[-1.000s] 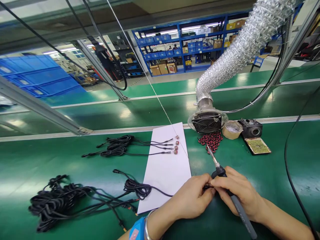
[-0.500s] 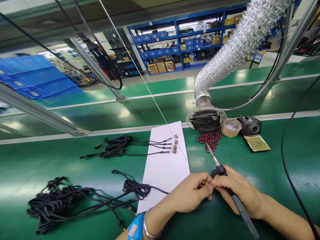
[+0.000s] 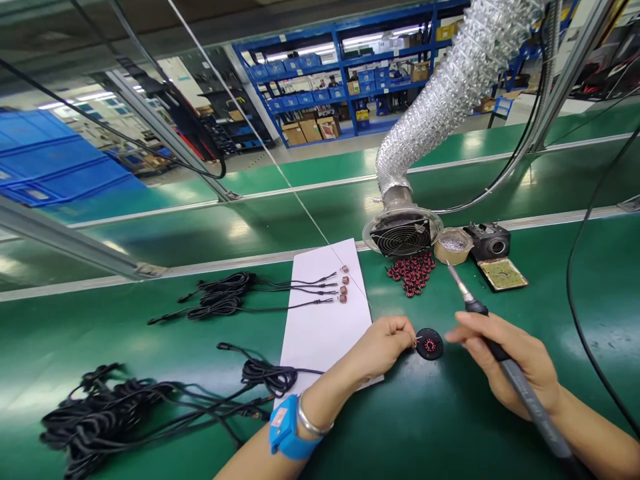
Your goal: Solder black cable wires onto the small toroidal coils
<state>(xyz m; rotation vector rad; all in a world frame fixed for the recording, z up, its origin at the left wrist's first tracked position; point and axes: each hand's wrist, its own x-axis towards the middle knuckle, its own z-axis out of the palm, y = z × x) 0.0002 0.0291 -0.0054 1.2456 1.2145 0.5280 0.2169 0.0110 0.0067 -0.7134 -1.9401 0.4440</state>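
My right hand point(image 3: 515, 360) is closed around the grey and black handle of a soldering iron point(image 3: 530, 393), whose metal tip points up and left, close to the round tub. A small black disc point(image 3: 429, 353) with a ring of red spots at its centre lies on the green bench between my hands. Just left of the disc, my left hand point(image 3: 385, 343) pinches the end of a black cable point(image 3: 307, 371) that runs under my forearm; a thin pale wire tip shows at the fingers. The iron's tip is apart from the disc.
A pile of small red-and-black parts point(image 3: 413, 273) lies below a fume-extractor fan point(image 3: 403, 237). Nearby are a round tub point(image 3: 453, 247) and an iron stand with a sponge point(image 3: 503, 274). Coiled cables point(image 3: 115, 420) lie left; white paper point(image 3: 320, 333) carries cable ends and small parts.
My hands have drawn apart. The right hand has moved right with the soldering iron, its tip leaving the pile of parts. The black disc between the hands is now uncovered.
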